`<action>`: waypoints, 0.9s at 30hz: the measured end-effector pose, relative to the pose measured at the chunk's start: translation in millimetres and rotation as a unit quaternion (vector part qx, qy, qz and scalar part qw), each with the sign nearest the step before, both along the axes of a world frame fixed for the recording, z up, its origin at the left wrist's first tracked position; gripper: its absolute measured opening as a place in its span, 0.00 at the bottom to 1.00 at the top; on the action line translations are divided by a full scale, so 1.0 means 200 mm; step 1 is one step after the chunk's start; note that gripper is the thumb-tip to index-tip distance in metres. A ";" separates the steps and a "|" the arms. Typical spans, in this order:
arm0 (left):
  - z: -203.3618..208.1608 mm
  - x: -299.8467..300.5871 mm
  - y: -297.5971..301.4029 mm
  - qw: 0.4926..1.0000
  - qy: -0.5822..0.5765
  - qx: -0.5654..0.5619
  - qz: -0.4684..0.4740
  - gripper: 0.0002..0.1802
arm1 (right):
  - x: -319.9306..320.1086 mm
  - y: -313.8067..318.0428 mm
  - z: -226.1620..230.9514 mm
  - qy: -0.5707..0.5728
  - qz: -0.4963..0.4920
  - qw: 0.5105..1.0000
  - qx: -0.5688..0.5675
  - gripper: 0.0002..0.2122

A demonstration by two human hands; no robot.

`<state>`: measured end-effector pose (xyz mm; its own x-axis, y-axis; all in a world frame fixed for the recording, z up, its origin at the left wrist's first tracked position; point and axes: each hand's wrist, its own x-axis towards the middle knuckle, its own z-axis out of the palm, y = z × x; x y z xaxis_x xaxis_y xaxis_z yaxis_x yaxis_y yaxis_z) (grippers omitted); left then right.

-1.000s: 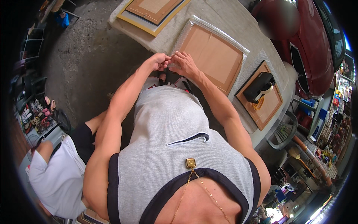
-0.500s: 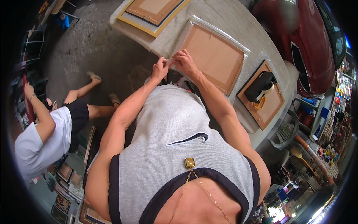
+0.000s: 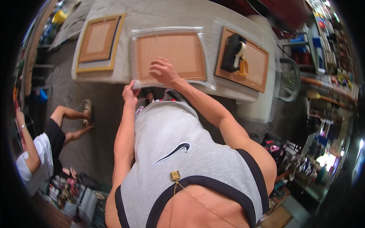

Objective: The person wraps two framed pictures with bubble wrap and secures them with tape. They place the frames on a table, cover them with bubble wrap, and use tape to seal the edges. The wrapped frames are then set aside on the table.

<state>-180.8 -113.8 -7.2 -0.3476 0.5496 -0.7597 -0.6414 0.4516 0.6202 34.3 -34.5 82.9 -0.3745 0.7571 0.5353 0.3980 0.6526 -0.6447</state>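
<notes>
A picture frame lies face down on the table in front of me, its brown back showing. Clear bubble wrap surrounds its edges. At the near left corner, my left hand is closed in a pinch on the bubble wrap. My right hand hovers over the left part of the frame's back, fingers loosely bent and apart, holding nothing. Whether it touches the backing is hard to tell.
To the right, a black tape dispenser and orange-handled scissors rest on another frame. Gold-edged frames lie at the left of the cloth-covered table. A co-worker is at far left; a chair stands right.
My right hand has left the wrap's corner and moved over the frame's back. My left hand stays at that corner. The whole view has turned, so the table now lies straighter ahead.
</notes>
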 end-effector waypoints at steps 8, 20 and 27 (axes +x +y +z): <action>-0.12 -0.09 -0.10 0.996 -0.082 0.042 -0.015 0.12 | 1.25 -0.07 0.01 -0.015 -0.683 0.730 -0.026 0.16; -0.23 -0.15 -0.11 0.989 -0.125 0.079 -0.022 0.12 | 1.61 -0.09 -0.03 0.518 -0.252 0.668 -0.471 0.13; -0.24 -0.17 -0.10 0.990 -0.115 0.068 -0.035 0.16 | 1.53 -0.30 -0.24 0.309 -0.306 0.857 -0.277 0.07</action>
